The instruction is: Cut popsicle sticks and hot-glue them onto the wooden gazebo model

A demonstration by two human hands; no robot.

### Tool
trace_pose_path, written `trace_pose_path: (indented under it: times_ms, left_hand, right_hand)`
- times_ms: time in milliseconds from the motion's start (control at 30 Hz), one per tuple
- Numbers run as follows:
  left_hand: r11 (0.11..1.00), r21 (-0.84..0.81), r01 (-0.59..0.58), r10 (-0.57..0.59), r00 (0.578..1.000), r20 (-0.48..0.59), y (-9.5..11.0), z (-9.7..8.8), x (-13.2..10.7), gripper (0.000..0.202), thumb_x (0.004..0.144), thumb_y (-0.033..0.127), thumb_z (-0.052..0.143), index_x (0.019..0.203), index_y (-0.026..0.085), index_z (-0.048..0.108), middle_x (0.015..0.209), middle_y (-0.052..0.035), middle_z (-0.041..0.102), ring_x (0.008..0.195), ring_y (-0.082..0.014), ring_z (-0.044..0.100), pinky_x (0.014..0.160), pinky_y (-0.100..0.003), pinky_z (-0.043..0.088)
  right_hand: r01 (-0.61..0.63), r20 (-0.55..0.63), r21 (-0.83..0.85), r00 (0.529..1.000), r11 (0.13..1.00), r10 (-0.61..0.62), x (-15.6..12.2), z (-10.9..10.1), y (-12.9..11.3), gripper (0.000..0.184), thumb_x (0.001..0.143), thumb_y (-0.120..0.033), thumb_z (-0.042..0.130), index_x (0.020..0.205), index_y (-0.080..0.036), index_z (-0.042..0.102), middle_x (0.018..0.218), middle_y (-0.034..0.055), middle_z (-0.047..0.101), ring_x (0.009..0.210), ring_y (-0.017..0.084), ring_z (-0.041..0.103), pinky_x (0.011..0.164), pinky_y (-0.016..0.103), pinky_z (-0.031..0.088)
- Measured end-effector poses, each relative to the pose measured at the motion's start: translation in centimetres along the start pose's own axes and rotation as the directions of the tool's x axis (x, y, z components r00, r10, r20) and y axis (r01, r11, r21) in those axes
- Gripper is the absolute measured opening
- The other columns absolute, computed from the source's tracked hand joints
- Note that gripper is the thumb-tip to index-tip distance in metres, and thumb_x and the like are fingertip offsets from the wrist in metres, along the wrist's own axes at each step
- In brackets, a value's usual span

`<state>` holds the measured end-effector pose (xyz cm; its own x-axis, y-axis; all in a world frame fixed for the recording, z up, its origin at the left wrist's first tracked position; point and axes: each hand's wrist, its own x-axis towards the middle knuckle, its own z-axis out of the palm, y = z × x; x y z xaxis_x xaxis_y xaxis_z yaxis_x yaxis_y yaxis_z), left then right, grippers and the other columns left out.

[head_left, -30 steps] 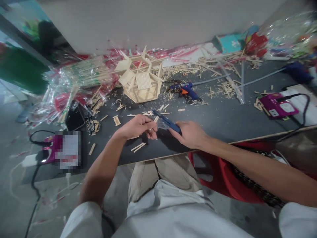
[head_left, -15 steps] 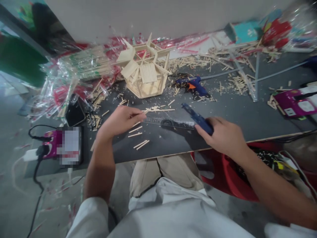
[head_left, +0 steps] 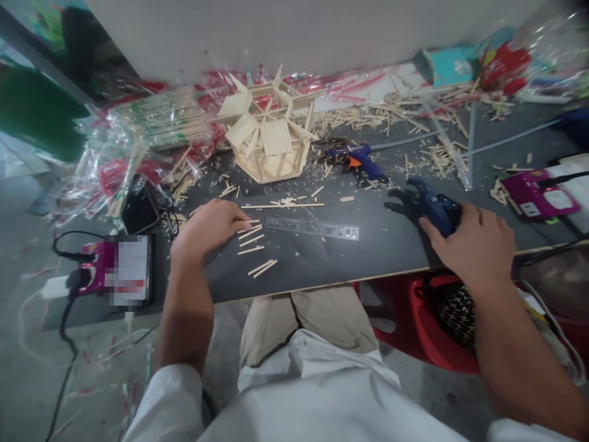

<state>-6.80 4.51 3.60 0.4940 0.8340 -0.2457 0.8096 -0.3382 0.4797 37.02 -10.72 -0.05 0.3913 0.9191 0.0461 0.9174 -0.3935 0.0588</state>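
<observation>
My left hand (head_left: 209, 228) rests low over the table with fingertips pinched at a short wooden stick (head_left: 252, 221); the fingers partly cover it. Just below lie several cut stick pieces (head_left: 251, 250), roughly side by side. A clear plastic ruler (head_left: 313, 227) lies flat between my hands, and a longer wooden stick (head_left: 299, 205) lies above it. My right hand (head_left: 478, 245) is wrapped round a dark blue hand cutter (head_left: 437, 212), its jaws pointing up and left over the table, away from the ruler.
A wooden stick model (head_left: 276, 138) stands at the back middle, with a blue glue gun (head_left: 363, 161) to its right. Stick scraps (head_left: 442, 153) and plastic-wrapped stick bundles (head_left: 156, 120) lie around. A phone (head_left: 131, 270) is at left, a purple power adapter (head_left: 538, 193) at right.
My right hand has carried the cutter right, off the ruler. My left hand has moved left from the ruler's end to the cut pieces. The ruler now lies free of both hands.
</observation>
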Motion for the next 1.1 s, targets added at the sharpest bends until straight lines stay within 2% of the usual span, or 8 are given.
trace_pose_path:
  times_ms: [200, 333, 567, 667, 733, 833, 967, 1100]
  left_hand:
    - [0.997, 0.042, -0.064, 0.057, 0.987, 0.147, 0.8, -0.2, 0.5, 0.026, 0.089, 0.041, 0.064, 0.090, 0.025, 0.084, 0.099, -0.0035, 0.083, 0.090, -0.0233, 0.073, 0.083, -0.030, 0.046]
    - [0.995, 0.023, -0.098, 0.093, 0.984, 0.153, 1.5, -0.2, 0.8, 0.028, 0.092, 0.040, 0.059, 0.089, 0.023, 0.082, 0.090, -0.0025, 0.082, 0.079, -0.0196, 0.071, 0.077, -0.028, 0.045]
    - [0.970, -0.214, -0.118, 0.114, 0.993, -0.032, 1.4, 0.6, 1.3, 0.028, 0.093, 0.041, 0.062, 0.101, 0.017, 0.073, 0.087, -0.0046, 0.080, 0.083, -0.0192, 0.073, 0.081, -0.028, 0.051]
    - [0.945, -0.266, -0.188, 0.132, 0.968, -0.213, 1.0, 1.3, 1.9, 0.027, 0.090, 0.043, 0.067, 0.092, 0.018, 0.076, 0.086, -0.0048, 0.079, 0.079, -0.0187, 0.070, 0.076, -0.029, 0.052]
    - [0.921, -0.312, -0.232, 0.114, 0.929, -0.353, 0.8, 1.8, 2.5, 0.025, 0.088, 0.042, 0.070, 0.090, 0.018, 0.077, 0.088, -0.0049, 0.078, 0.077, -0.0177, 0.069, 0.072, -0.029, 0.052]
    - [0.843, -0.451, -0.293, 0.014, 0.851, -0.525, 0.3, 2.5, 3.5, 0.020, 0.083, 0.038, 0.075, 0.087, 0.019, 0.075, 0.090, -0.0050, 0.078, 0.073, -0.0149, 0.068, 0.064, -0.026, 0.053]
    - [0.687, -0.645, -0.335, -0.170, 0.789, -0.590, -0.4, 2.9, 4.6, 0.022, 0.081, 0.036, 0.078, 0.093, 0.019, 0.072, 0.085, -0.0049, 0.076, 0.066, -0.0140, 0.069, 0.051, -0.022, 0.051]
    - [0.667, -0.670, -0.324, -0.201, 0.788, -0.582, -0.9, 3.1, 4.9, 0.025, 0.078, 0.034, 0.080, 0.094, 0.017, 0.070, 0.083, -0.0057, 0.076, 0.070, -0.0153, 0.071, 0.053, -0.022, 0.053]
  right_hand:
    - [-0.002, 0.034, -0.019, 0.999, 1.000, 0.002, 0.3, 0.0, 0.3, 0.083, 0.102, -0.060, 0.031, 0.143, 0.009, 0.049, 0.134, 0.0399, 0.058, 0.125, 0.048, 0.056, 0.100, 0.046, 0.038]
    - [0.038, 0.062, -0.036, 0.997, 0.999, -0.035, 0.6, -0.4, 0.2, 0.079, 0.104, -0.057, 0.030, 0.145, 0.009, 0.047, 0.136, 0.0386, 0.058, 0.126, 0.045, 0.055, 0.100, 0.044, 0.037]
    - [0.045, 0.053, -0.021, 0.998, 0.999, -0.044, 1.4, 0.8, 0.6, 0.076, 0.105, -0.049, 0.034, 0.149, 0.013, 0.040, 0.142, 0.0419, 0.050, 0.135, 0.044, 0.051, 0.104, 0.047, 0.039]
    - [0.059, -0.102, 0.058, 0.993, 0.997, -0.053, 1.7, 1.9, 0.3, 0.065, 0.095, -0.044, 0.057, 0.139, 0.003, 0.058, 0.142, 0.0328, 0.057, 0.135, 0.044, 0.052, 0.112, 0.049, 0.040]
    - [0.174, -0.248, 0.182, 0.960, 0.968, -0.126, 1.7, 1.9, -0.9, 0.050, 0.090, -0.040, 0.061, 0.126, -0.006, 0.070, 0.134, 0.0242, 0.066, 0.128, 0.040, 0.059, 0.114, 0.047, 0.043]
    - [0.420, -0.383, 0.367, 0.882, 0.830, -0.277, 1.6, 0.7, -4.3, 0.037, 0.095, -0.038, 0.056, 0.115, -0.013, 0.074, 0.116, 0.0163, 0.074, 0.111, 0.031, 0.069, 0.105, 0.042, 0.052]
    - [0.602, -0.304, 0.429, 0.798, 0.673, -0.520, 2.8, -1.2, -10.4, 0.026, 0.098, -0.030, 0.057, 0.112, -0.018, 0.075, 0.114, 0.0127, 0.074, 0.108, 0.029, 0.069, 0.101, 0.047, 0.053]
    - [0.641, -0.098, 0.373, 0.747, 0.671, -0.658, 5.1, -2.0, -15.3, 0.023, 0.097, -0.022, 0.062, 0.112, -0.016, 0.077, 0.112, 0.0144, 0.072, 0.109, 0.030, 0.066, 0.096, 0.045, 0.053]
